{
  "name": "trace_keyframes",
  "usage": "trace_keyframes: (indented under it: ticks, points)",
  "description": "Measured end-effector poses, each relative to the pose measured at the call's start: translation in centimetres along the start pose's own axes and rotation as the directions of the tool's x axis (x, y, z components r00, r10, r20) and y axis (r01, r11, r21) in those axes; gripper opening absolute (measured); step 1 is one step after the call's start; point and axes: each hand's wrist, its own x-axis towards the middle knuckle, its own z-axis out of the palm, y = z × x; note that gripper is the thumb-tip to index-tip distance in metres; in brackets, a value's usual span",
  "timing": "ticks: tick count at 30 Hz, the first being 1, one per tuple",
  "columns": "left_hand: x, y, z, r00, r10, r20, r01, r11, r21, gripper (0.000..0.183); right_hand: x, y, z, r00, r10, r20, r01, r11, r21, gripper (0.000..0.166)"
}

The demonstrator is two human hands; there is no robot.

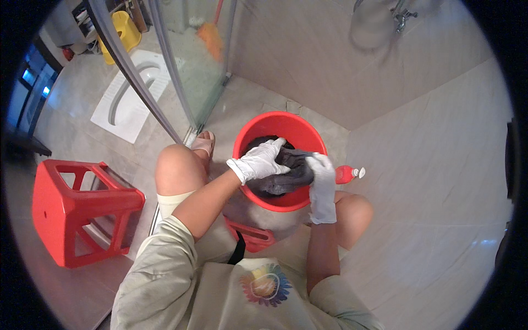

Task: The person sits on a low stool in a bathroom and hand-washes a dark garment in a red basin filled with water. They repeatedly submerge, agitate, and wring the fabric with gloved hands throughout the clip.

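Observation:
A dark, wet-looking cloth (284, 183) is bunched up in a round red plastic basin (284, 119) on the floor between my knees. Both hands wear white disposable gloves. My left hand (262, 161) lies over the cloth from the basin's left side, thumb and fingers spread around a fold of it. At the right rim, my right hand (324, 181) grips the cloth's edge and pulls it taut. Cloth hides some of the right fingertips. Just right of that hand stands a red bottle (345, 174) with its white flip cap open.
A red plastic stool (53, 210) lies on its side at the left. Red plastic of another stool (251, 237) shows beneath me. A glass shower door (198, 82) separates off a squat toilet (132, 97) and a yellow stool (123, 35). Tiled walls (420, 165) stand right and ahead.

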Motion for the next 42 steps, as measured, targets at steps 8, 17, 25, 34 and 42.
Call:
trace_keyframes:
  ticks: [8,17,25,34,42]
  points:
    - [0.9,-0.7,0.3,0.975,0.059,0.216,-0.011,0.976,-0.217,0.043,-0.3,1.6,1.8,0.988,-0.037,0.153,0.032,0.999,0.038,0.020]
    - [-0.3,2.7,-3.6,0.998,0.018,0.064,0.037,0.649,-0.760,0.010,-1.8,5.8,1.2,0.852,0.354,0.385,-0.265,0.927,-0.265,0.057]
    - [0.8,-1.8,-3.4,0.929,-0.301,-0.215,-0.092,0.373,-0.923,0.057,-0.6,3.5,-1.7,0.969,0.152,0.195,-0.121,0.979,-0.164,0.044]
    - [1.5,-1.4,4.4,0.893,-0.449,0.039,0.026,-0.035,-0.999,0.050,-0.6,-0.6,7.0,0.998,0.061,0.005,-0.061,0.986,0.155,0.036]
    - [2.3,-1.6,6.9,0.891,-0.415,-0.183,0.067,0.520,-0.851,0.032,1.0,2.4,8.0,0.997,0.019,-0.079,-0.013,0.997,0.072,0.017]
